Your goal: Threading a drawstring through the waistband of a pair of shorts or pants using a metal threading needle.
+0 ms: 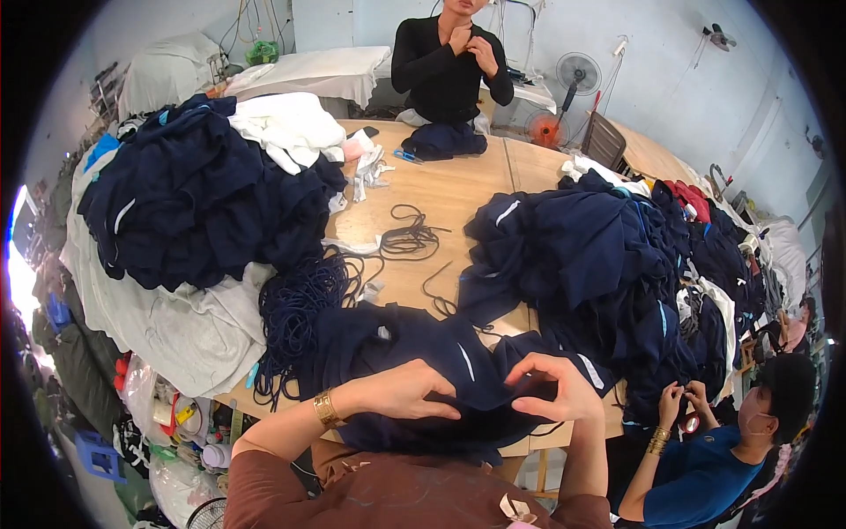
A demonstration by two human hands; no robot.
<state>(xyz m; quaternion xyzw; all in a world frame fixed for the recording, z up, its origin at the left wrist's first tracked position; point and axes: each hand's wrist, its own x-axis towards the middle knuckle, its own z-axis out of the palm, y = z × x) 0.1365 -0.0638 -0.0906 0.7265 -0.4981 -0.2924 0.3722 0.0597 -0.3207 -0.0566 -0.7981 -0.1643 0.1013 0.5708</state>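
Observation:
A navy garment (pixel 405 339) with a white strip lies bunched on the table edge in front of me. My left hand (pixel 410 392), a gold bracelet at its wrist, is over its near part with thumb and fingers apart. Facing it, my right hand (pixel 560 388) curves above the cloth, with a gap between thumb and forefinger. Neither hand visibly grips anything, though fabric close under the fingers is partly hidden. A tangle of dark cord (pixel 304 304) lies beside the garment on the left, and a looser cord bundle (pixel 412 236) rests farther up the table.
Navy garments are heaped at left (pixel 211 194) and right (pixel 590 238) on the wooden table (pixel 441 194). Blue thread snips (pixel 406 156) lie at the far side. One person (pixel 449 70) is across the table; another (pixel 705 467) works at the right.

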